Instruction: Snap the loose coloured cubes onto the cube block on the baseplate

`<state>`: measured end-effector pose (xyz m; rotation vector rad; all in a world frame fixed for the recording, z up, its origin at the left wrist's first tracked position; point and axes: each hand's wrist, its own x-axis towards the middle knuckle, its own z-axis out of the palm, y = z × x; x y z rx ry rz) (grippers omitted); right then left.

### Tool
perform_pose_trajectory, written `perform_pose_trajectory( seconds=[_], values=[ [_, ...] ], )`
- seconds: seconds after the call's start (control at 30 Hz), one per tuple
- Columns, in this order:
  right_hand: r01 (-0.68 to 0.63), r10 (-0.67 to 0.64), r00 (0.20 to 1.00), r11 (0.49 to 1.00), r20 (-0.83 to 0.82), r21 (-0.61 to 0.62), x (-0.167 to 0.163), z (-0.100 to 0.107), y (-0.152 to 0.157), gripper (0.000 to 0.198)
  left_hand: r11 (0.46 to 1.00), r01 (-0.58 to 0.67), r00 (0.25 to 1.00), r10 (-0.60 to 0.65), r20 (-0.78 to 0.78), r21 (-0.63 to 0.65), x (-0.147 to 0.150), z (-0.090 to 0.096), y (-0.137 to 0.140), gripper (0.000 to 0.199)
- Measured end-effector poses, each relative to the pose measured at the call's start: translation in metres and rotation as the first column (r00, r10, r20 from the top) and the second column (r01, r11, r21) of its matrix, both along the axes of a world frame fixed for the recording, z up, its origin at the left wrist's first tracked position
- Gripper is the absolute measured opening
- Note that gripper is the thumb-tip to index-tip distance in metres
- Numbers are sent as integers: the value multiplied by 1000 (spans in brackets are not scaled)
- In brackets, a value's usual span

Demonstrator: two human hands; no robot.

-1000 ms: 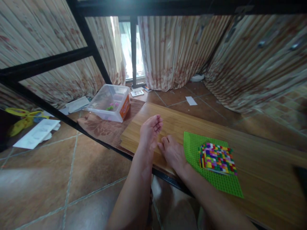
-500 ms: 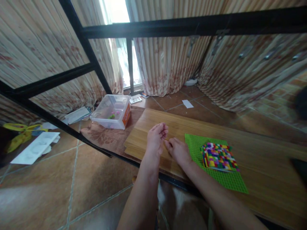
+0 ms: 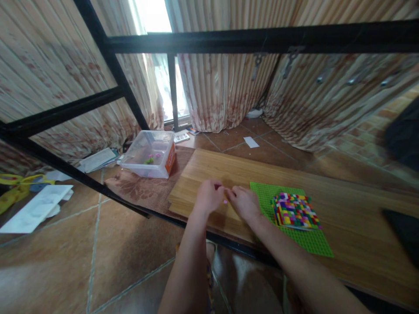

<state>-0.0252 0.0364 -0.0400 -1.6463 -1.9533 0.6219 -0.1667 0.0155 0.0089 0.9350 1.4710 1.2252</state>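
Note:
Over the wooden board, my left hand is closed with its fingers curled and its back up. A dark pink spot shows at its fingertips, too small to name. Close beside it, my right hand is closed in a pinch, its fingertips almost meeting those of the left; what it holds, if anything, is hidden. A tiny pink piece lies on the board just below the fingertips. To the right, a block of multicoloured toy bricks stands on a green studded baseplate.
A clear plastic box with a few pink and green pieces stands on a brown cloth at the left. The wooden board runs to the right, towards a dark flat object. Black metal bars cross in front of curtains.
My left hand has turned over from palm up to back up and lowered. The tiny pink piece now shows on the board. My right hand stays pinched; the view has shifted slightly.

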Motion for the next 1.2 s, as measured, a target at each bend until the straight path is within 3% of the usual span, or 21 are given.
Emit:
perform_pose_trajectory(
  seconds=[0.07,0.13,0.23,0.37,0.5,0.63,0.7,0.77,0.83,0.93,1.03,1.2],
  values=[
    [62,-69,978,997,-197,-43,2,4,5,53,997,75,993,-77,-94,-17,-1,-2,-10,25],
    [79,-122,905,989,-407,-121,6,13,8,59,991,131,977,-134,-167,-31,3,-5,-18,29],
    [-7,-164,721,970,-674,-243,15,31,6,62,989,142,963,-146,-225,-34,15,-11,-24,32],
    [-142,-228,458,936,-859,-323,30,50,-9,61,990,137,973,-140,-186,-26,22,-15,-21,33],
    [-215,-290,245,914,-925,-343,42,58,-20,40,990,136,990,-137,-16,-38,32,-13,-14,24],
    [-221,-304,84,923,-949,-316,52,69,-21,30,984,151,951,-118,287,-94,60,-4,-10,15],
    [-177,-307,4,936,-952,-303,52,79,-23,30,983,147,897,-87,432,-108,77,2,-11,15],
    [-46,-309,-111,951,-945,-306,49,88,-28,33,986,132,843,-58,535,-102,94,8,-13,15],
    [75,-270,-96,958,-958,-277,43,94,-34,37,988,120,749,-23,662,-102,109,13,-15,16],
    [257,-224,53,945,-973,-203,32,93,-43,41,981,134,536,50,843,-143,124,17,-16,15],
    [353,-199,222,929,-954,-112,29,89,-47,44,981,118,479,82,874,-157,133,21,-15,10],
    [327,-72,409,942,-910,73,56,99,-51,39,991,36,327,110,939,-129,140,30,-12,17]
  ],
)
